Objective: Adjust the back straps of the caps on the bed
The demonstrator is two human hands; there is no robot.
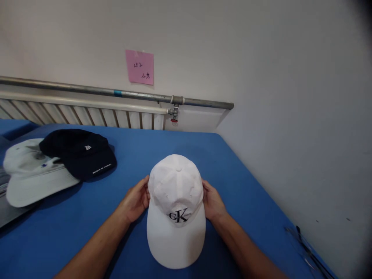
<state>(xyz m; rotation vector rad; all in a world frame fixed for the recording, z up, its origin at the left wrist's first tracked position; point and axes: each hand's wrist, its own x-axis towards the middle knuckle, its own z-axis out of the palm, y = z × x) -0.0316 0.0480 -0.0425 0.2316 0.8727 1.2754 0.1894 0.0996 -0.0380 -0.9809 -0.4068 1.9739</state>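
Note:
A white baseball cap (pixel 176 184) with a black "CK" mark on its front is between my two hands, its brim pointing toward me. My left hand (pixel 137 199) grips the cap's left side, with the fingertips partly hidden behind the crown. On the opposite side, my right hand (pixel 214 200) holds the edge near where crown and brim meet; its fingers are mostly out of sight. The cap is over the blue table surface (pixel 136 143); whether its underside touches the table I cannot tell.
To the left, a navy cap (pixel 78 149) overlaps a pale cap (pixel 37 182), with a grey item (pixel 11 213) at the frame's edge. Thin-framed glasses, it appears (pixel 309 248), lie by the right wall. Behind the table are a radiator (pixel 122 118) and a metal pipe (pixel 139 95).

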